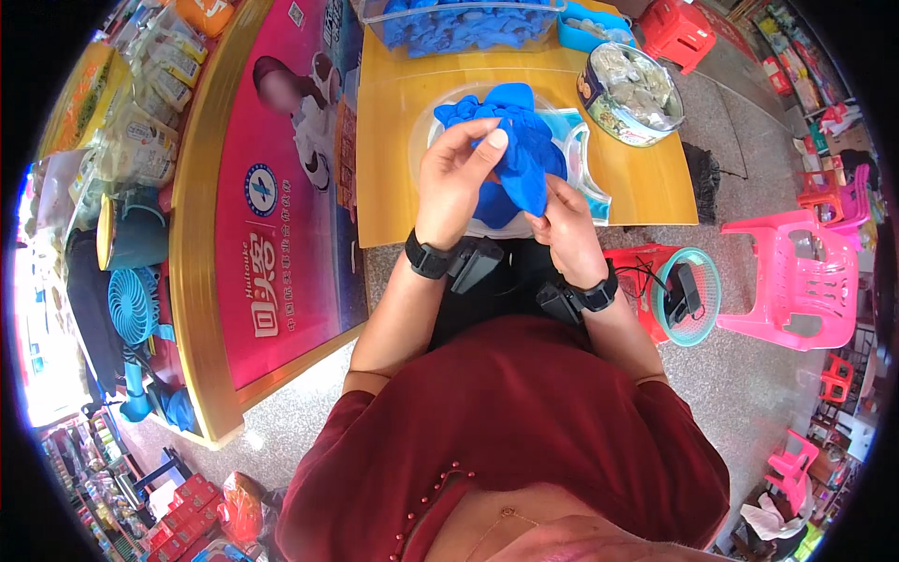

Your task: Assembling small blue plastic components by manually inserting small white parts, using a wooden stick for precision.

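Observation:
Above the near side of the wooden table, both my hands hold a limp blue piece of thin, soft material [526, 169]; its exact kind I cannot make out. My left hand [457, 178] pinches its upper left part between thumb and fingers. Lower down on the right, my right hand [569, 229] grips its bottom edge with closed fingers. Behind and below it, more blue pieces [510, 96] are heaped on a pale round tray [423, 140]. A clear-and-turquoise plastic item [594, 178] lies just right of the heap. Dark bands circle both my wrists.
A clear tub [562, 21] of blue pieces stands at the table's far edge. Beside it are a small blue basket [571, 39] and a round tin [644, 134] of small wrapped items. A pink chair [796, 281] and a mesh basket [714, 295] stand right; a counter [211, 375] runs left.

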`<state>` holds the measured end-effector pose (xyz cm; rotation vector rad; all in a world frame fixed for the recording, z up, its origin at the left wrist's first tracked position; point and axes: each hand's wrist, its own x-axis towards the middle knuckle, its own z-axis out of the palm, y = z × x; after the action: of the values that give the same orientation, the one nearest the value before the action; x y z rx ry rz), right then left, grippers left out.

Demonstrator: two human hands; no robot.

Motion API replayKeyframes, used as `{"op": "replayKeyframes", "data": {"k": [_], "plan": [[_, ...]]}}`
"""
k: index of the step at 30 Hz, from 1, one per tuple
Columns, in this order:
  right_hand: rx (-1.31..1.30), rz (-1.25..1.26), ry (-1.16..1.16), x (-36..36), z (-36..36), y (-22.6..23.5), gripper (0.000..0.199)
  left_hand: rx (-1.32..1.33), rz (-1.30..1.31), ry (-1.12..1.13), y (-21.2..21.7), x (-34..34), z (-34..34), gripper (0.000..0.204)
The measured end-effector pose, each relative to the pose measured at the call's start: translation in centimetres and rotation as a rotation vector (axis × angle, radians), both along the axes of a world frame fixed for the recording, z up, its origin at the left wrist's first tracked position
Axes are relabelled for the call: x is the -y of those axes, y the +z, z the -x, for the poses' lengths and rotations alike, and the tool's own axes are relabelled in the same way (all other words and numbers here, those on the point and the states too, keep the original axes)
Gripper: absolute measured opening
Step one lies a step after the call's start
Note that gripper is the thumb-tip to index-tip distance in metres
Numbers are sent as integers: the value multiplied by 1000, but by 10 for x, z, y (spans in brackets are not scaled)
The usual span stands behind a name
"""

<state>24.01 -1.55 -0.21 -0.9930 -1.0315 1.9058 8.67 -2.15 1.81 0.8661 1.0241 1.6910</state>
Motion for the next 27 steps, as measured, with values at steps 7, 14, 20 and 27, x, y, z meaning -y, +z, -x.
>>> {"op": "replayKeyframes", "data": {"k": [7, 14, 20, 27], "plan": [[-11, -100, -75, 4, 3, -6, 19, -5, -32, 5, -14, -2, 6, 7], [-230, 11, 14, 1, -5, -19, 16, 28, -60, 35, -18, -1, -9, 5], [272, -185, 24, -9, -3, 16, 23, -65, 3, 57, -20, -7, 4, 9], [999, -713, -165, -84, -60, -20, 22, 90, 53, 123, -18, -11, 30, 16]]}}
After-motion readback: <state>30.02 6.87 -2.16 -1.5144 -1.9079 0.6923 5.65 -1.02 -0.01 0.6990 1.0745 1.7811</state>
